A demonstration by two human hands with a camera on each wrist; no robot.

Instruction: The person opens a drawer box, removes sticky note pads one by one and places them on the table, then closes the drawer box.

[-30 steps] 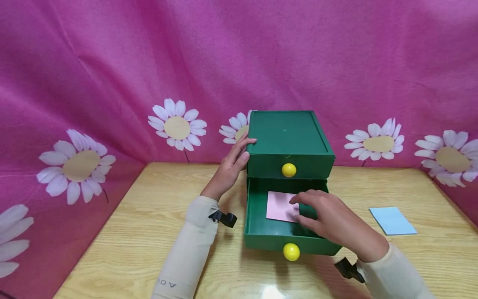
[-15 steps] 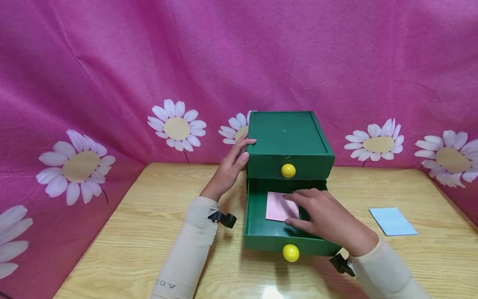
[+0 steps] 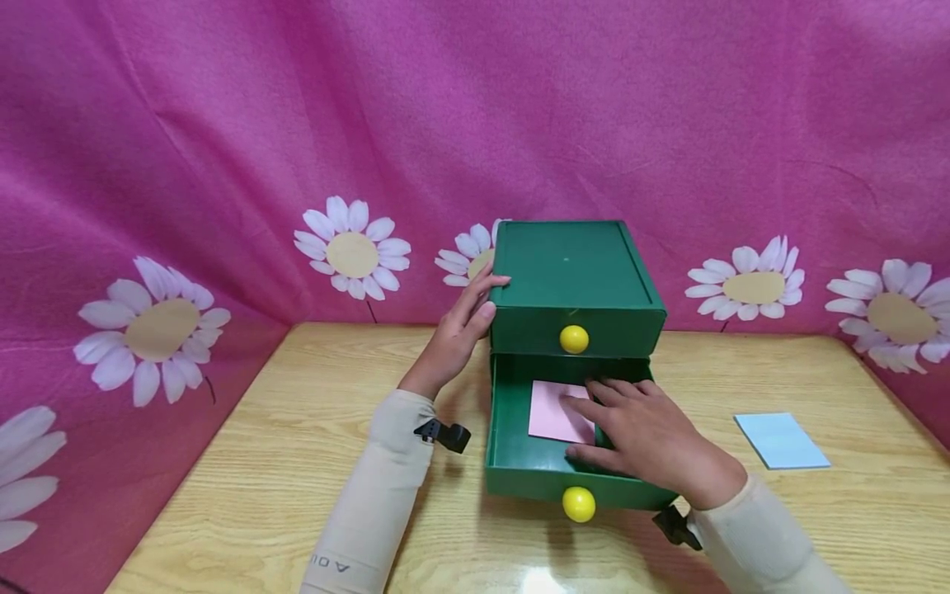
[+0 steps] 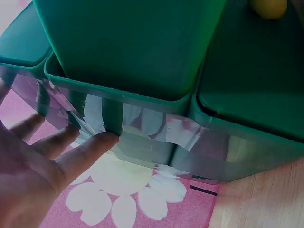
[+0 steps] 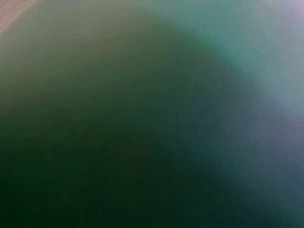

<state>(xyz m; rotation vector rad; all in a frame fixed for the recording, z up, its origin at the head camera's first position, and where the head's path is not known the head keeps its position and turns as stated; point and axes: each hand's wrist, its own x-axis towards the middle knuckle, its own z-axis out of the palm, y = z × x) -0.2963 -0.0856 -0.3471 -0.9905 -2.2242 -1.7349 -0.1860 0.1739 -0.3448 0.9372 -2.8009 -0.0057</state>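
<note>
Your left hand (image 3: 458,330) rests its loosely spread fingers against the left side of the cabinet (image 3: 571,264), gripping nothing. Your right hand (image 3: 653,433) reaches over the pulled-out lower drawer (image 3: 512,458), fingers extended and unclenched over the pink pad (image 3: 549,408), which lies flat inside; whether they touch it is unclear. The blue pad (image 3: 782,440) lies on the table (image 3: 260,478) to your right.

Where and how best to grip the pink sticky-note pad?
Probably pinch the near and far edges of the pink sticky-note pad from above: it lies flat in the open lower drawer, whose raised walls hinder a level approach.
</note>
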